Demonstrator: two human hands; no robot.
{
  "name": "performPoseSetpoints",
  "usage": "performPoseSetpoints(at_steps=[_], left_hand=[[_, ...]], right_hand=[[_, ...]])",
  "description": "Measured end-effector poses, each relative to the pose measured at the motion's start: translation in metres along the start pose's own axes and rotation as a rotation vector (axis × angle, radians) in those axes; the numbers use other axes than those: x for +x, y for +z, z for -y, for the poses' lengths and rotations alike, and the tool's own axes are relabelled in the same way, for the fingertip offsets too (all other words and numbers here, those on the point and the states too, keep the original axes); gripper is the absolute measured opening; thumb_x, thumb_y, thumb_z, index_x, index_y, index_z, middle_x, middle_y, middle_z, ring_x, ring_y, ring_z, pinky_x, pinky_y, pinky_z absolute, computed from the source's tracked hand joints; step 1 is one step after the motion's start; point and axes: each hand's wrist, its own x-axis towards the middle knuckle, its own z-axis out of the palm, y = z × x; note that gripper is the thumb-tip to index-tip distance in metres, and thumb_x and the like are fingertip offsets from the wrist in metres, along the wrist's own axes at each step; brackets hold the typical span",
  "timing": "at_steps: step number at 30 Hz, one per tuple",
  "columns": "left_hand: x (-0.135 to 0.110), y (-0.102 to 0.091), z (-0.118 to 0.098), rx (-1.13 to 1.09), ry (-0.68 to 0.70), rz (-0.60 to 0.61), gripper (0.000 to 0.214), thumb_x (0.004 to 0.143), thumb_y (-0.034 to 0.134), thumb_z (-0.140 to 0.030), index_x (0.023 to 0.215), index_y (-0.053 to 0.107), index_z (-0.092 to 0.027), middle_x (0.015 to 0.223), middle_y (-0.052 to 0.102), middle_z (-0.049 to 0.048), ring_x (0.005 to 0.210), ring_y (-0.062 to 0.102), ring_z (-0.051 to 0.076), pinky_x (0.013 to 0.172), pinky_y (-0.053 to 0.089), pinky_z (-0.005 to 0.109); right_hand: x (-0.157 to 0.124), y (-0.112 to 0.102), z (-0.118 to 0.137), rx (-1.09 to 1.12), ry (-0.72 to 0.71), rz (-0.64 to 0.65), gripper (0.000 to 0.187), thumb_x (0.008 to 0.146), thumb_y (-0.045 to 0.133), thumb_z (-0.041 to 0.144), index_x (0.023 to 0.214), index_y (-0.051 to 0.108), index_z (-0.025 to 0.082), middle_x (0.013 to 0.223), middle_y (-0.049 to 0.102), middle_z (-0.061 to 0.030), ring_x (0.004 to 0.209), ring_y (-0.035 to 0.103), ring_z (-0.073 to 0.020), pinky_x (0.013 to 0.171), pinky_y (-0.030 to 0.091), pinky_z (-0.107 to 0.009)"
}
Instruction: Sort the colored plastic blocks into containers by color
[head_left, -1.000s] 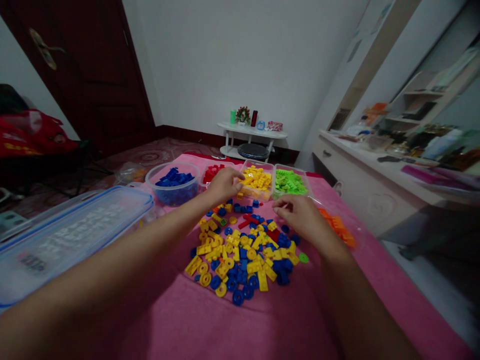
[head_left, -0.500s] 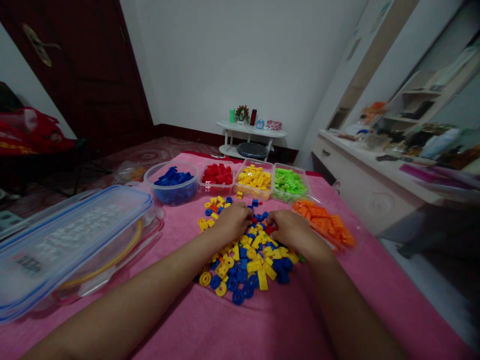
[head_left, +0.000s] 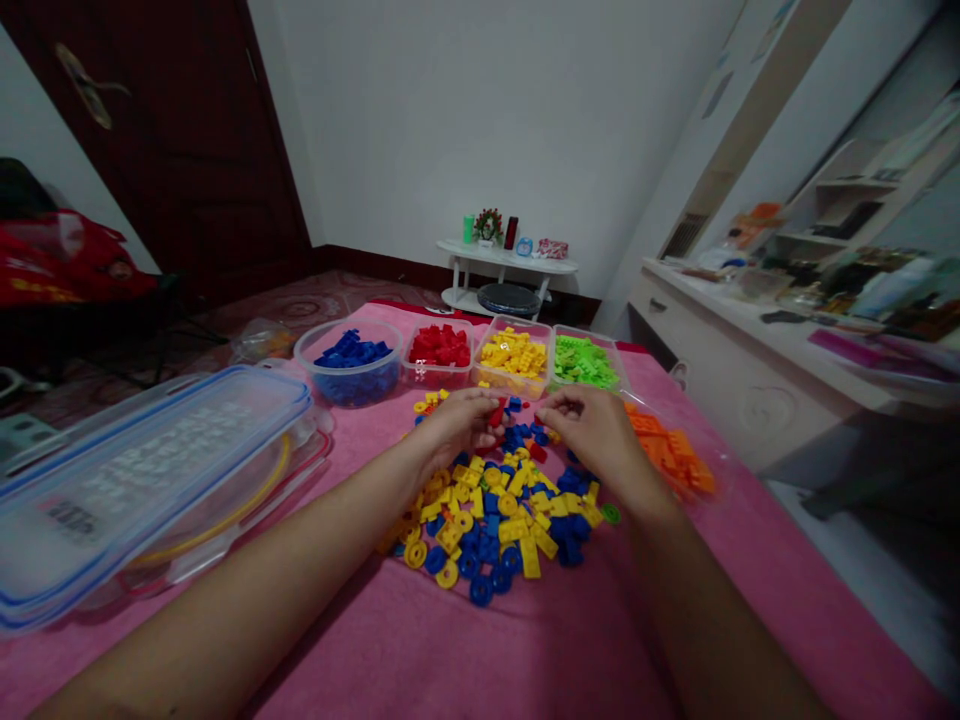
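A mixed heap of toy building blocks (head_left: 491,525), mostly yellow and blue, with wheel-shaped pieces at its near edge, lies on the pink cloth. Over its far left part, my left hand (head_left: 459,425) is turned partly up with a red building block (head_left: 497,410) in its closed fingers. My right hand (head_left: 592,425) hovers over the far right part, its thumb and forefinger pinched on a small red building block (head_left: 541,417), mostly hidden by the fingertips. Another red block (head_left: 538,453) lies on the heap between the hands.
Behind the heap stand a round tub (head_left: 346,385) of blue blocks and boxes of red (head_left: 439,350), yellow (head_left: 514,355) and green blocks (head_left: 583,360). Orange blocks (head_left: 679,455) lie in a clear container at right. Clear lids (head_left: 150,480) are stacked at left.
Both hands have lifted a little off the heap, red blocks now showing in their fingers. My left hand has turned palm partly upward. The view has shifted slightly.
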Motion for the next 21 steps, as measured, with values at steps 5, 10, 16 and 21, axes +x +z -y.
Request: performPoseSetpoints(at_steps=[5, 10, 16, 21], left_hand=[[-0.009, 0.001, -0.007, -0.247, -0.232, 0.250, 0.036, 0.092, 0.042, -0.045, 0.101, 0.058, -0.014, 0.084, 0.066, 0.0099, 0.060, 0.065, 0.014, 0.045, 0.049, 0.018], [0.000, -0.007, -0.003, -0.144, -0.127, 0.118, 0.020, 0.087, 0.052, -0.035, 0.089, 0.058, -0.015, 0.068, 0.060, 0.0018, 0.044, 0.051, 0.007, 0.036, 0.031, 0.013], [0.000, -0.012, 0.009, 1.003, 0.414, -0.043, 0.013, 0.075, 0.067, -0.031, 0.075, 0.067, -0.018, 0.066, 0.065, 0.0003, 0.062, 0.058, 0.013, 0.056, 0.041, 0.022], [-0.009, -0.005, 0.010, 1.627, 0.403, -0.161, 0.022, 0.072, 0.069, -0.033, 0.092, 0.074, -0.025, 0.088, 0.073, 0.0059, 0.088, 0.065, 0.025, 0.071, 0.045, 0.031]], right_hand=[[-0.003, 0.012, 0.015, 0.446, -0.009, -0.002, 0.018, 0.075, 0.060, 0.032, 0.083, 0.067, 0.018, 0.075, 0.068, -0.0035, 0.062, 0.061, -0.0153, 0.057, 0.047, -0.027], [-0.005, 0.016, -0.002, -0.048, -0.031, 0.055, 0.012, 0.071, 0.063, 0.019, 0.080, 0.070, 0.021, 0.087, 0.069, -0.0032, 0.070, 0.060, -0.0152, 0.063, 0.043, -0.026], [-0.009, 0.019, -0.013, -0.495, 0.079, 0.309, 0.021, 0.068, 0.066, 0.019, 0.087, 0.071, 0.024, 0.085, 0.070, -0.0022, 0.075, 0.061, -0.0175, 0.060, 0.036, -0.026], [-0.004, 0.016, -0.010, -0.464, 0.141, 0.237, 0.020, 0.072, 0.065, 0.030, 0.090, 0.071, 0.024, 0.080, 0.068, -0.0020, 0.068, 0.058, -0.0157, 0.055, 0.031, -0.026]])
